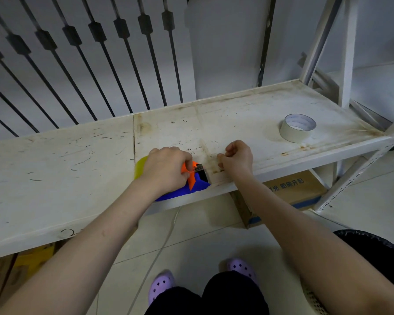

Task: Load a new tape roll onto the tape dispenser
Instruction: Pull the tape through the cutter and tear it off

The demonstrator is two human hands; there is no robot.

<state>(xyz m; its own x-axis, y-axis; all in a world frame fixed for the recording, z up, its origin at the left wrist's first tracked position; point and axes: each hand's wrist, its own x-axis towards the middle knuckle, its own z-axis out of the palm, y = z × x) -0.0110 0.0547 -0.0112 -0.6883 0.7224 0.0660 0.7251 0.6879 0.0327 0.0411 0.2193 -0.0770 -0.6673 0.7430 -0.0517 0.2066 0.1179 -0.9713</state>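
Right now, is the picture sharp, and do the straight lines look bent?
Head view: soft, even light, no strong glare; hands, dispenser and tape roll look sharp; the wide lens bows the shelf edge and railing bars.

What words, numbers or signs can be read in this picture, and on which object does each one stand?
"光 即刻开启": on the side of the cardboard box under the shelf; the hand's arm hides the start of the line.
A dark handwritten mark, perhaps "2" or "C": on the front edge of the shelf; not surely readable.
Fine print inside the core of the spare tape roll: too small to read.
The tape dispenser shows no text.
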